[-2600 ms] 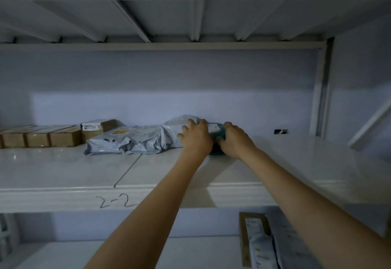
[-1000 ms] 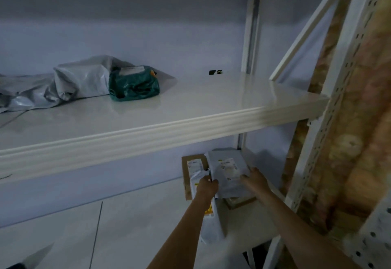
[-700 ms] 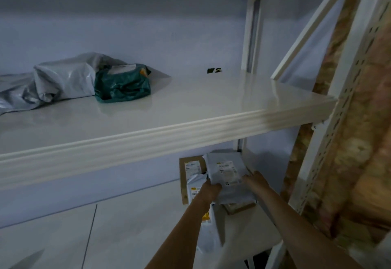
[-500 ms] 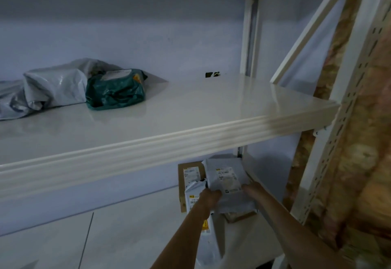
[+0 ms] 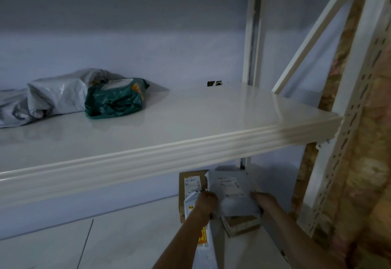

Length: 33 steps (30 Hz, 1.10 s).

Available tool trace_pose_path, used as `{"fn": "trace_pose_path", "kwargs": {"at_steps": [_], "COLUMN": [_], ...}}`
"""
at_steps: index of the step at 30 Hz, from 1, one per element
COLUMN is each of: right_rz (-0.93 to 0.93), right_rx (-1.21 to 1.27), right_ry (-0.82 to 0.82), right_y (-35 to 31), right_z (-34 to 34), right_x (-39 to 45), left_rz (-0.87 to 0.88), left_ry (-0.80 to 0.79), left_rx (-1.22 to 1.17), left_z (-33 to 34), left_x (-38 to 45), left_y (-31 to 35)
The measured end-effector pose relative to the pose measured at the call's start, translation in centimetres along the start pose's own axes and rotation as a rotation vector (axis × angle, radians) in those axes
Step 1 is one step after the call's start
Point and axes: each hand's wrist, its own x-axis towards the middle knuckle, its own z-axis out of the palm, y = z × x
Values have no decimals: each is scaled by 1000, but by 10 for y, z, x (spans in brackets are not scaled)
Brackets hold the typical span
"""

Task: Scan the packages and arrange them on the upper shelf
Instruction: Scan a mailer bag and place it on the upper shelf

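Your left hand and right hand gripped a grey plastic mailer on the lower shelf; lifting it level toward twelve o'clock would clear the glossy white upper shelf.

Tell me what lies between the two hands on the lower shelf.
In the head view, a grey plastic mailer bag with a white label spans the gap; the left hand and right hand grip its opposite edges.

dim bluish wall behind white perforated rack uprights
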Motion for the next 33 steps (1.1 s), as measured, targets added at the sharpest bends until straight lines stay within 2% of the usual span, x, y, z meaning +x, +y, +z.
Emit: {"fn": "trace_pose_path", "kwargs": {"at_steps": [4,6,9,13,17,21,27,33], "right_rz": [-50,-67,-66,-112,-124,-138,-107,-161], "right_rx": [-10,61,186,429,602,600,400,230], "right_ry": [8,40,-26,-268,-539,-679,-791,-904], "right_y": [-10,-11,-6,8,20,29,35,37], "right_z": [6,11,22,35,53,73,106,177], "right_x": [-7,-11,-14,-29,-50,-82,-150,-235], "left_rz": [36,37,18,24,42,75,62,109], "left_ry": [46,16,-15,-106,-96,5,9,35], "left_rx": [-137,-214,-232,-260,-270,-304,-393,-391], "left_z": [-4,-10,-24,-51,-86,-120,-184,-262], "left_x": [-12,-19,-25,-40,-59,-86,-136,-200], "left_y": [4,8,13,18,11,-6,-30,-61]}}
